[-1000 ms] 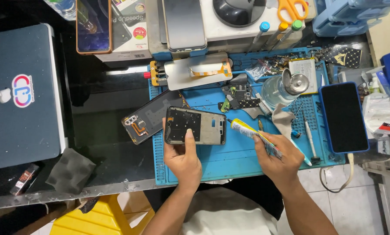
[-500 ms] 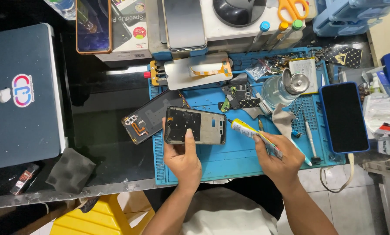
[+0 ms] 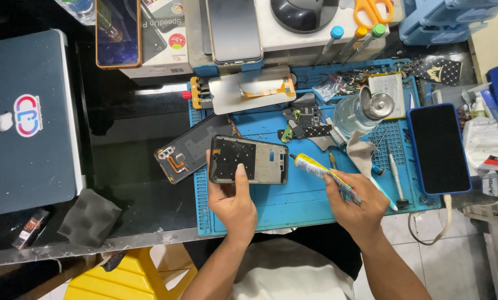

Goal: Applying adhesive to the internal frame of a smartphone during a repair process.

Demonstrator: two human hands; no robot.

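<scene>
My left hand (image 3: 233, 201) grips a bare phone frame (image 3: 249, 159), black and rectangular, held flat over the blue work mat (image 3: 293, 208) with the thumb on its lower edge. My right hand (image 3: 358, 200) holds a small glue tube (image 3: 315, 168), yellow and white, its nozzle pointing left toward the frame's right end; the tip stays a little apart from the frame. A black phone back cover (image 3: 190, 148) lies tilted just left of the frame, partly under it.
A closed laptop (image 3: 26, 119) sits at far left. A phone in a blue case (image 3: 439, 147) lies at right, a metal-capped bottle (image 3: 363, 108), small circuit parts (image 3: 302, 123) and a screwdriver (image 3: 396, 178) behind my hands. Phones, scissors (image 3: 374, 10) at the back.
</scene>
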